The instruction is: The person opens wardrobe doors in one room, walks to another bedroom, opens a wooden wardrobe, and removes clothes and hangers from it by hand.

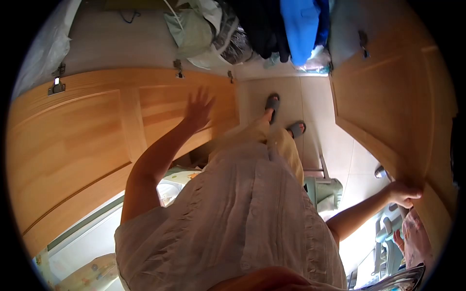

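Note:
Two wooden cabinet doors stand swung open on either side of me. My left hand (pixel 198 110) is open, fingers spread, in front of the left cabinet door (pixel 87 131); whether the palm touches the wood I cannot tell. On the other side, my right hand (pixel 404 194) is closed at the edge of the right cabinet door (pixel 388 92), its fingertips partly hidden. Inside the cabinet, a blue garment (pixel 301 29) hangs beside dark clothes (pixel 257 24). Pale green and clear plastic bags (pixel 194 31) fill the space to their left.
Metal hinges (pixel 57 86) stick out along the left door's edge. My slippered feet (pixel 273 104) stand on the tiled floor (pixel 315 97). A pale green item (pixel 325 191) lies near my right side. Pink cloth (pixel 416 237) and grey plastic parts (pixel 386 237) are below my right hand.

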A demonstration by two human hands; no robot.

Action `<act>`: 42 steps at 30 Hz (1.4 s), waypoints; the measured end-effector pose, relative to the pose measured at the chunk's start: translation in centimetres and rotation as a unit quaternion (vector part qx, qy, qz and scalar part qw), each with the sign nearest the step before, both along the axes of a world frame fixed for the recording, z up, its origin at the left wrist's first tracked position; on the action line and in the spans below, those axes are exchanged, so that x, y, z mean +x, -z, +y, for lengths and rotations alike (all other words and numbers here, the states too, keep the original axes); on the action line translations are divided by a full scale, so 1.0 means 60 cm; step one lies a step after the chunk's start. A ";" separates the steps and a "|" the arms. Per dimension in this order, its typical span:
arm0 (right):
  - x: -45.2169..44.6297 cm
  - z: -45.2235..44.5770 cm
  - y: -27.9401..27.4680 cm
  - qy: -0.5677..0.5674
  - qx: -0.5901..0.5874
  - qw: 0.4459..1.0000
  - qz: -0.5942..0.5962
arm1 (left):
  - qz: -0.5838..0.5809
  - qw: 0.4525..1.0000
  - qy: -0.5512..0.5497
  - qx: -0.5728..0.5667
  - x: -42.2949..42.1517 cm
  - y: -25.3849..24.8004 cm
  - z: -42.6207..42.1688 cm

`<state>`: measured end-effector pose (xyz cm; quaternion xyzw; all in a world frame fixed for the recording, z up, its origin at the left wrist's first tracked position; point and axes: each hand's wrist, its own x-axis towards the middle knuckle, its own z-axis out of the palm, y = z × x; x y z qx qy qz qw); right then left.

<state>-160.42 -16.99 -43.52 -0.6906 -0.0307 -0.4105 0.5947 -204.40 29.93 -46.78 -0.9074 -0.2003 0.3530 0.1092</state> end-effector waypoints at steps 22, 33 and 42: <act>-0.040 0.014 0.008 0.153 0.031 0.985 0.069 | -0.042 0.994 0.069 0.076 0.343 0.056 0.174; -0.055 0.038 0.000 0.137 0.022 0.989 0.041 | -0.152 0.884 0.437 0.072 0.750 0.102 0.045; -0.040 0.033 -0.010 0.080 -0.030 0.996 0.006 | 0.239 0.902 0.191 0.303 0.643 0.088 0.137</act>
